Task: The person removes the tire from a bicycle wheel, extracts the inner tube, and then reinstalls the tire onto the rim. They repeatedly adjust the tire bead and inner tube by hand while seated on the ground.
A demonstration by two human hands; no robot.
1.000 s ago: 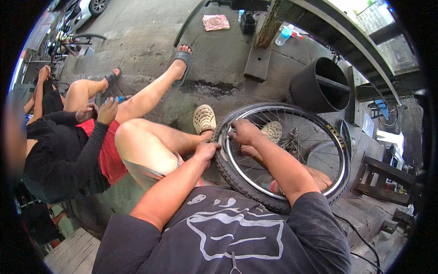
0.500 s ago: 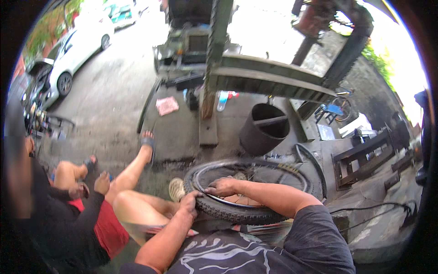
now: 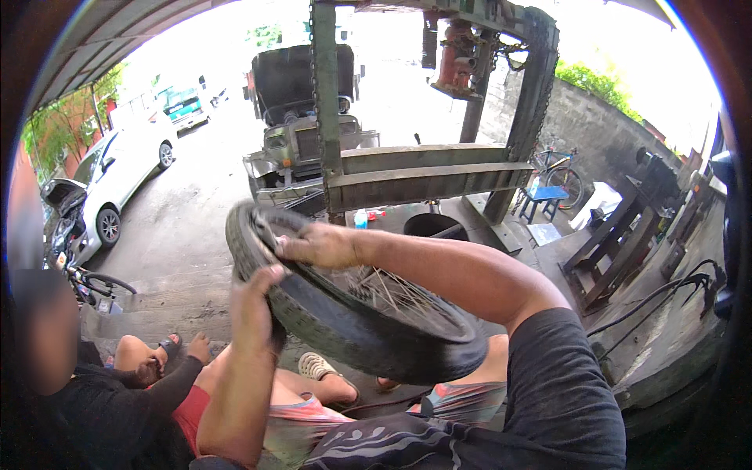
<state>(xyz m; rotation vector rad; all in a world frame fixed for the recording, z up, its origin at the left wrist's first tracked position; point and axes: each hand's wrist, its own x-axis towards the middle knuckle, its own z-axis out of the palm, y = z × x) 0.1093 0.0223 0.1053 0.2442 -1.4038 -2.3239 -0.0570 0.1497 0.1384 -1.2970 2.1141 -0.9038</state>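
Note:
A spoked wheel (image 3: 395, 294) with a black tyre (image 3: 352, 333) is held up, tilted, above my lap. My left hand (image 3: 254, 305) grips the tyre at its left side, the thumb on the sidewall. Just above it, my right hand (image 3: 321, 245) is closed at the rim on the wheel's upper left, its forearm reaching across over the spokes. Motion smears the hand and the left end of the tyre, so whether a small tool is in those fingers cannot be made out.
Another person (image 3: 117, 392) sits close on my left. Ahead stands a heavy metal frame (image 3: 431, 168), with a dark bucket (image 3: 435, 227) at its foot. A blue stool (image 3: 543, 197) and a bicycle (image 3: 558, 176) are beyond to the right. Black cables (image 3: 658, 294) hang at right.
The wheel has risen from low over my legs and tipped up at its left end, moving left. Both hands went up with it and keep their hold. My view has tilted upward.

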